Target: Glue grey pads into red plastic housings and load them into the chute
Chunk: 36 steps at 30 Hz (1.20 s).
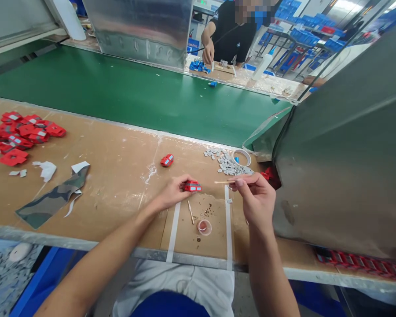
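Observation:
Between the fingers of my left hand [173, 192] is a small red toy car body [193, 186] with pale window patches, held just above the cardboard-covered bench. My right hand [255, 193] pinches a thin wooden cotton swab [225, 182], its tip pointing left toward the car, a short gap apart. Below the hands stands a small clear cup [204, 227] with some reddish liquid. Beside it lies another swab [191, 212], with brown specks scattered around. A second red toy car body [167, 160] rests on the bench beyond my left hand.
A heap of red car bodies [23, 132] lies at the left, near a camouflage strip [54, 193]. Small grey pieces [229, 164] and a tape roll [242, 157] lie behind my right hand. Beyond runs a green conveyor belt [119, 83]; a co-worker [231, 35] handles blue parts across it.

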Available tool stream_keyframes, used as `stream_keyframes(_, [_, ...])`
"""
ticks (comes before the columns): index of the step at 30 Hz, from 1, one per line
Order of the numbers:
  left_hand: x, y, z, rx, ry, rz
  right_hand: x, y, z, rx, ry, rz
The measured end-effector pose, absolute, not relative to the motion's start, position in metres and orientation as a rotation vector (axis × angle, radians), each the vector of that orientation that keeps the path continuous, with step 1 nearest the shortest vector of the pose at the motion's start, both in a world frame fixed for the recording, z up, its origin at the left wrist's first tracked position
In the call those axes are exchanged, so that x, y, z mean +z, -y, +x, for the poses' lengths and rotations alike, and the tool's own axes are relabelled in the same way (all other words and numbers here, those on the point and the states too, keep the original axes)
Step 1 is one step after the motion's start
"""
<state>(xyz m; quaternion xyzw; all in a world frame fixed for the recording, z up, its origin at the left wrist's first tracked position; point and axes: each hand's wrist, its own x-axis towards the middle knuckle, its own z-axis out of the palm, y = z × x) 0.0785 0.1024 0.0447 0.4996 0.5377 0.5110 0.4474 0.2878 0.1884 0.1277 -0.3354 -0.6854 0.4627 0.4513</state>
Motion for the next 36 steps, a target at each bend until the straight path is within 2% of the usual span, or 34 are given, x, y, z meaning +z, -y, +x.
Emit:
stream_keyframes(3, [0.046, -0.101, 0.08, 1.16, -1.47, 1.426, 0.109, -0.181, 0.274, 1.05, 1.624, -0.852])
stream_keyframes(7, [0.05, -0.102, 0.083, 1.078, -1.601, 1.568, 0.09, -0.173, 0.269, 1.041, 1.803, -0.889])
stream_keyframes(12, [0.05, -0.102, 0.083, 1.061, -1.599, 1.611, 0.08, -0.173, 0.269, 0.968, 1.926, -0.967])
stream_keyframes(36, [0.051, -0.1, 0.083, 1.019, -1.595, 1.604, 0.084, -0.17, 0.261, 0.952, 2.0, -0.916])
